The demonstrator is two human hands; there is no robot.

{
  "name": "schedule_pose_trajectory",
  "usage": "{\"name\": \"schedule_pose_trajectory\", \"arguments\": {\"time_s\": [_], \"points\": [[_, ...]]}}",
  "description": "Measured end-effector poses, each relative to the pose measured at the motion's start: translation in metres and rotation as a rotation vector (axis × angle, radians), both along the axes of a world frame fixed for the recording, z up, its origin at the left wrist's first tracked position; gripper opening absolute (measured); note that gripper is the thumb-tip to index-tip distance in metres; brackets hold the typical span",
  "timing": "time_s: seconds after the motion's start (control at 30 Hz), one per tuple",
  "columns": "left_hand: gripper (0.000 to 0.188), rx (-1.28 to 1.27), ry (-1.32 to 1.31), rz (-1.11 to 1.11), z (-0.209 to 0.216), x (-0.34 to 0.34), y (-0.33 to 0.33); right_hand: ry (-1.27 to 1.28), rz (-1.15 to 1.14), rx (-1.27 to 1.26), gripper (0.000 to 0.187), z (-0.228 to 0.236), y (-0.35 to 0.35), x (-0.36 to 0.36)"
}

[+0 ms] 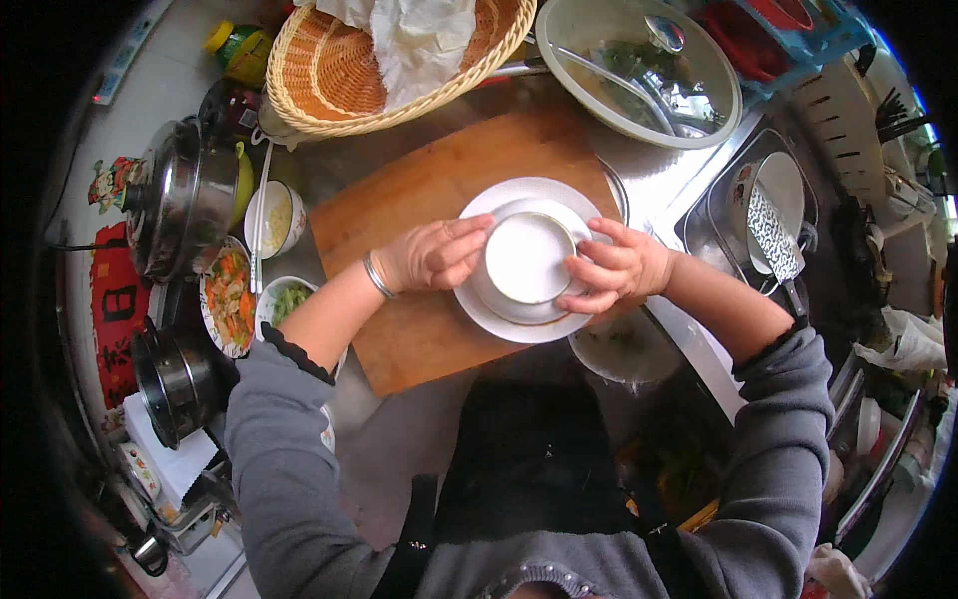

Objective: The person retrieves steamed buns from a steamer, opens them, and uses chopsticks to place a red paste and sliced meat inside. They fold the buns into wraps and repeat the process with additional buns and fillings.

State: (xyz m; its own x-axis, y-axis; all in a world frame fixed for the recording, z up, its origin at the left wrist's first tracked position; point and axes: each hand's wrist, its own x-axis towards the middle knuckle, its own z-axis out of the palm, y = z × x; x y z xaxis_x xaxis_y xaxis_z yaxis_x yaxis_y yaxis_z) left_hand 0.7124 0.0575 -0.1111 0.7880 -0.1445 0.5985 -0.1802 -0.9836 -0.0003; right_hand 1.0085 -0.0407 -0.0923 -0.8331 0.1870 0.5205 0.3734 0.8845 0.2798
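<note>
On a wooden cutting board [399, 339] lies a white plate [471, 311], and a white bowl [530, 257] sits on its middle. The bowl looks upside down, its round foot ring facing up. My left hand [436, 256], with a bangle at the wrist, holds the bowl's left side with bent fingers. From the right, my right hand [621, 266] curls its fingers onto the bowl's edge and side. Both thumbs are partly hidden. Whatever may be under the bowl is hidden.
Left of the board stand a bowl with chopsticks [275, 220], a dish of orange and green food [229, 299], a bowl of chopped greens [289, 301] and a lidded pot [170, 200]. Behind are a wicker basket [324, 75] and a basin [559, 60]. A slotted spatula [775, 235] lies right.
</note>
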Motion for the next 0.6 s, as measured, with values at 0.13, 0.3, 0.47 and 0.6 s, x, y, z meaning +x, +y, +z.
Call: {"name": "schedule_pose_trajectory", "arguments": {"time_s": [0.13, 0.3, 0.47, 0.6], "points": [[0.038, 0.031, -0.018, 0.01, 0.003, 0.002, 0.004, -0.014, 0.036, 0.018, 0.07, 0.005, 0.007, -0.001], [0.036, 0.02, -0.048, 0.001, 0.003, 0.007, 0.005, -0.081, 0.042, 0.062, 0.079, 0.004, 0.009, -0.001], [0.045, -0.038, 0.112, 0.069, 0.017, -0.003, -0.008, -0.174, -0.048, -0.11, 0.079, 0.023, -0.008, 0.002], [0.076, -0.54, 0.156, 0.442, 0.054, -0.006, -0.049, -0.055, -0.358, -0.602, 0.075, 0.056, -0.053, 0.005]]}}
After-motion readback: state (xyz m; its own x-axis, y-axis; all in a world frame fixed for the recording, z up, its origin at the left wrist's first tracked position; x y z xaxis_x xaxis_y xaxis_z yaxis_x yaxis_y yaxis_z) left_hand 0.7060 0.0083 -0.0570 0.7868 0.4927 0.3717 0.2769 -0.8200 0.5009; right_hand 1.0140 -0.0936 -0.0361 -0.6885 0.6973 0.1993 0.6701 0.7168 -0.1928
